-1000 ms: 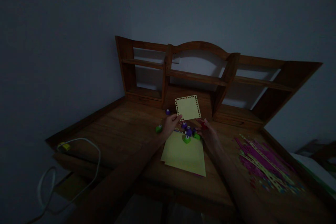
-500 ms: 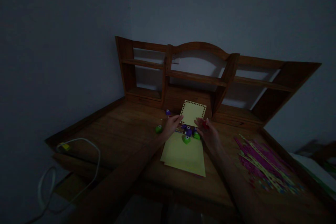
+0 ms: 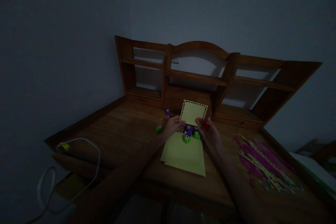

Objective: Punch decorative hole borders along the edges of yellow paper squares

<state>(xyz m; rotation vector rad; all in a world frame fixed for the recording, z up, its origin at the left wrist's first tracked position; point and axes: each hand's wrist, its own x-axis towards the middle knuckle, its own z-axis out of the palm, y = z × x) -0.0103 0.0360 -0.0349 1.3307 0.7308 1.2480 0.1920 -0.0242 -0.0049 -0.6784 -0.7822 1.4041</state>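
My left hand pinches the lower left corner of a yellow paper square whose edges carry a row of punched holes; the square stands up in the air over the desk. My right hand is closed on a small red punch at the square's lower right corner. Just below, several small purple punches and green punches lie on the far end of a stack of yellow paper sheets.
A wooden desk with a shelf hutch at the back. One green punch and one purple punch lie left of my hands. Magenta and yellow paper strips are heaped at right. A white cable hangs off the left edge.
The yellow square has swung from a leftward tilt to lean right and come lower. My right hand with the red punch has risen to meet its lower right corner.
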